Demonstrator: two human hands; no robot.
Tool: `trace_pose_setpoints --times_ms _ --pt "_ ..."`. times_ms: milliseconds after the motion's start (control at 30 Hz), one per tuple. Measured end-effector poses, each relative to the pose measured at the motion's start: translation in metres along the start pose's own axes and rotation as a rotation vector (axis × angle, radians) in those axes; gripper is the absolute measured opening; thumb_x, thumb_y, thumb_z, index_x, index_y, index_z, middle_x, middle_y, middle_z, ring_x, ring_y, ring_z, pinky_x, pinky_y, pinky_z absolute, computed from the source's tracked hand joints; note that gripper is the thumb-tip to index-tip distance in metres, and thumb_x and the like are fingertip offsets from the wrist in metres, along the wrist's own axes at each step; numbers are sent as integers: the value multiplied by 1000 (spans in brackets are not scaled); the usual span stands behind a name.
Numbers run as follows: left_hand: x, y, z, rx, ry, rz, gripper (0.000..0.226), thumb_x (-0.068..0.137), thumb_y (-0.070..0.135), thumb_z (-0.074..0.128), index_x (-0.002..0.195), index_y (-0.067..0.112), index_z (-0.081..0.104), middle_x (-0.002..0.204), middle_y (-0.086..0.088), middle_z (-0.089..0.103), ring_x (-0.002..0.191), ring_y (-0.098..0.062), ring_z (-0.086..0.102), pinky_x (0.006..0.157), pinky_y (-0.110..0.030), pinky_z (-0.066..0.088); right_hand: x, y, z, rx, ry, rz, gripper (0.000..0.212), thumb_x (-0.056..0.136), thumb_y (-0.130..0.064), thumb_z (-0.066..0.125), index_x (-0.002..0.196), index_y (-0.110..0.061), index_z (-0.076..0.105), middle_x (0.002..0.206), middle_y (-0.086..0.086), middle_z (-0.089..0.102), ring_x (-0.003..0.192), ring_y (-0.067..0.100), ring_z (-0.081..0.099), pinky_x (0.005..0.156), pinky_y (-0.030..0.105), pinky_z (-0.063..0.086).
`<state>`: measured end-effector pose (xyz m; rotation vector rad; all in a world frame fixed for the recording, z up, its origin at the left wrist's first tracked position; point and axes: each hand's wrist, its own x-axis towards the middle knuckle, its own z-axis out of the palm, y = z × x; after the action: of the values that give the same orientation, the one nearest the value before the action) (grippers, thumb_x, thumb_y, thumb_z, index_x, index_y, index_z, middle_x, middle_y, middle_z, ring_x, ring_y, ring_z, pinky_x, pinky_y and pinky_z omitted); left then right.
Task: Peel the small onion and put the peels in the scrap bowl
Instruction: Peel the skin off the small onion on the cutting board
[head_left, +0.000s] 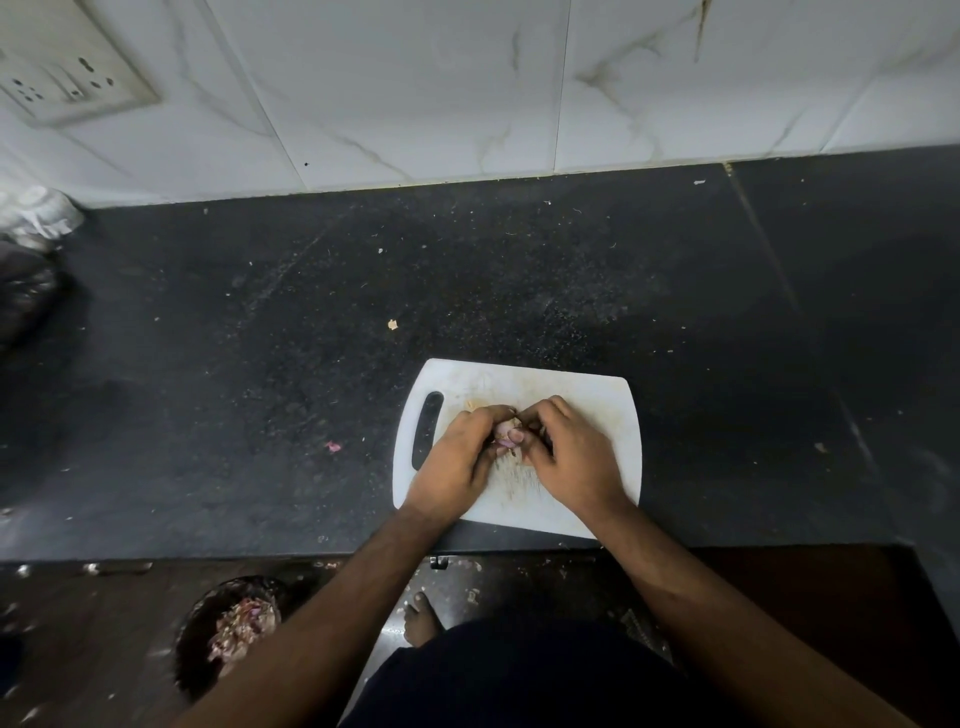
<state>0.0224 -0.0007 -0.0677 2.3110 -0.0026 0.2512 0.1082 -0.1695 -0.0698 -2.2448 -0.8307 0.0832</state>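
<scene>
Small onion (508, 432) pinched between both hands over the white cutting board (582, 395), left hand (460, 457) closed round it to steady, right hand (569, 457) fingers curled tight picking at skin, likely; scrap bowl (208, 644) sits low, near-left, below counter edge to catch peels.

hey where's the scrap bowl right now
In the head view the scrap bowl sits at lower left, below the counter edge on the floor, left of the left forearm, already holding purple peels.
</scene>
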Motion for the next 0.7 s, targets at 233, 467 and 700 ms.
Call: trace_pose_setpoints --times_ms 233,467,700 --pt "2 -3 -2 -66 1 -36 38 94 3 65 125 21 54 115 8 64 105 -7 60 92 -21 48 3 8 -2 248 -23 75 5 91 -18 71 95 -18 68 92 -11 69 84 7 67 71 43 57" --pt "7 -7 -7 -37 -101 22 46 94 25 71 135 15 53 126 0 61 113 -13 56 99 -23 44 3 9 -2 265 -3 89 3 92 -15 71 94 -18 69 90 -10 68 83 8 67 73 40 57" --pt "3 -6 -2 -45 -20 -26 51 95 27 70 141 12 55 124 -1 51 114 -13 57 98 -27 51 0 3 0 17 11 39 6 96 -13 62 101 -14 65 97 -3 65 88 17 62 73 39 53"
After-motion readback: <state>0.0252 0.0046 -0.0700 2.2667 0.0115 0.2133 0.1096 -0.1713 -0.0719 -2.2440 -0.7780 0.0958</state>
